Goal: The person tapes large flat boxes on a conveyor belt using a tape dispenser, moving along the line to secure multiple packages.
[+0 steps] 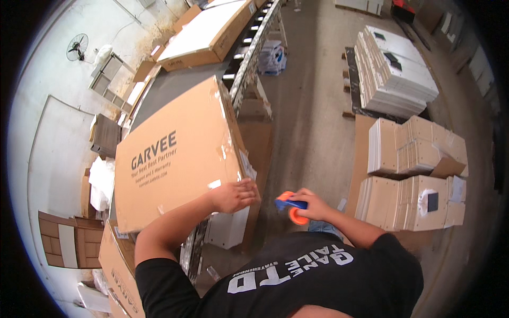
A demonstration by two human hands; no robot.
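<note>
Carton (pixel 175 159): big brown one, left of centre, lying tilted on the conveyor (pixel 183 85), broad printed face up. It extends up and left from the left hand (pixel 236 195), which is at its lower right corner. Left grip: fingers extended and slightly bent, not clenched; hand overlaps the carton edge, can't tell how firmly it presses.

Tape dispenser (pixel 289 203), blue with orange parts, sits in the right hand (pixel 313 205), right of the carton and apart from it. Right grip: closed around the blue handle.

Markings: carton face has one large dark printed word, smaller lines beneath, all slanting up to the right. Clear tape glares along its right end; white paper (pixel 248 165) there too, text too small to read. Black shirt (pixel 318 275), lower centre, carries large white lettering.

Further out: white-topped carton (pixel 220 50) up the conveyor, upper left, dark print on its side. Another printed box (pixel 119 270) lower left. Right side: white panel stack (pixel 389 79) on a pallet, brown-faced panel stacks (pixel 419 151) below it. Wall fan (pixel 78 47) upper left.
</note>
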